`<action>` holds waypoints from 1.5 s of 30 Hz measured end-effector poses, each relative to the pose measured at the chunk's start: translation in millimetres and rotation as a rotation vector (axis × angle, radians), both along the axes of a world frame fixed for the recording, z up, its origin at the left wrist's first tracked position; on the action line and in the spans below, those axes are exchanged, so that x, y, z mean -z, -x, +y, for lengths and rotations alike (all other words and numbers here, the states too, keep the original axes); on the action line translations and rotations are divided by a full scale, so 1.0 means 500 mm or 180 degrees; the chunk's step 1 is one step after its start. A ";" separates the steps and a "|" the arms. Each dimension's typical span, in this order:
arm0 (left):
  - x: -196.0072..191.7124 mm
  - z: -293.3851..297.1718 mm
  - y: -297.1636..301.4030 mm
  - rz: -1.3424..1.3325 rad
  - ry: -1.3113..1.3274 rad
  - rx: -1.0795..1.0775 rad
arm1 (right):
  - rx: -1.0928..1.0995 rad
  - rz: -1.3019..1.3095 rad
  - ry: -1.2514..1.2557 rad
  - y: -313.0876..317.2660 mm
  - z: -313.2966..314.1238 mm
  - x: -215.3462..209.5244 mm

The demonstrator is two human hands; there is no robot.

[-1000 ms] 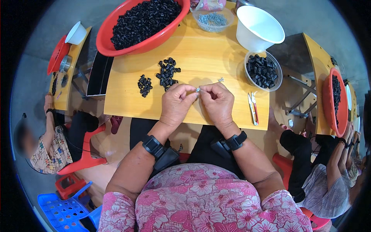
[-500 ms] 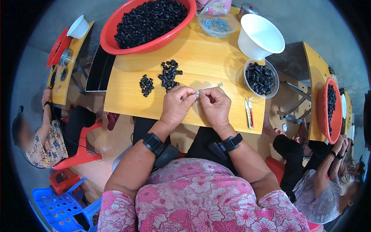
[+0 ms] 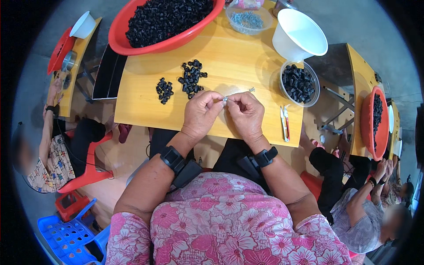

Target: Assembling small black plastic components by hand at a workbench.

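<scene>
Over the near part of the wooden table (image 3: 145, 115), my left hand (image 3: 201, 112) and my right hand (image 3: 247, 114) meet fingertip to fingertip. Both pinch a tiny shiny silvery piece (image 3: 225, 99) between them; its exact kind is too small to make out. Two loose heaps of small black parts lie beyond my left hand: a larger heap (image 3: 192, 78) and a smaller heap (image 3: 165, 91). Just past my right fingers rest a few tiny silvery bits (image 3: 251, 89). Right of my right hand lie small snips (image 3: 282, 121) with a red-and-white handle beside them.
A red basin (image 3: 121, 48) heaped with black parts stands at the far left. Along the far right are a clear tub of silvery screws (image 3: 247, 31), a white bucket (image 3: 296, 37) and a clear bowl of black parts (image 3: 300, 84). Co-workers (image 3: 57, 159) sit at side tables.
The view has shifted slightly, so the table sits a little higher. My hands stay together, both still pinching the small silvery piece.
</scene>
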State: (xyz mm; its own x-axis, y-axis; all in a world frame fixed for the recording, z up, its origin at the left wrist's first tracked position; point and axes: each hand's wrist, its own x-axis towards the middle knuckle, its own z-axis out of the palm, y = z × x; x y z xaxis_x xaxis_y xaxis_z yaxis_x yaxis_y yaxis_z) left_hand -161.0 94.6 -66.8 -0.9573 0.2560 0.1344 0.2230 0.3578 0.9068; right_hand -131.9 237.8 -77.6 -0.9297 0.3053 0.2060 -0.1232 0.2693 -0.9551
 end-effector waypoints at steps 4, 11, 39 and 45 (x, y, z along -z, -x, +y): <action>0.000 -0.001 0.000 -0.0116 -0.0135 0.0005 | 0.0012 -0.0008 0.0070 -0.001 -0.002 0.000; 0.014 -0.009 0.003 -0.0148 -0.0274 0.0176 | -0.0080 -0.0016 0.0149 -0.003 -0.001 -0.003; -0.009 -0.033 0.014 -0.1012 -0.0659 0.0756 | -0.0694 0.0049 0.0195 -0.005 0.003 -0.007; -0.003 -0.024 0.009 -0.0862 -0.0647 0.0569 | -0.0576 0.0082 0.0037 -0.001 0.001 0.004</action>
State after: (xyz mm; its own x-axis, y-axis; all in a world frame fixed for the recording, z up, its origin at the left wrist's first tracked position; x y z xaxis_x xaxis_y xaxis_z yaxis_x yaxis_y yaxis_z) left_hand -165.4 82.4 -65.2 -0.9077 0.4163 -0.0520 0.0083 0.1418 0.9899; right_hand -131.2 238.3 -79.7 -0.9641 0.1359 0.2280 -0.1932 0.2296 -0.9539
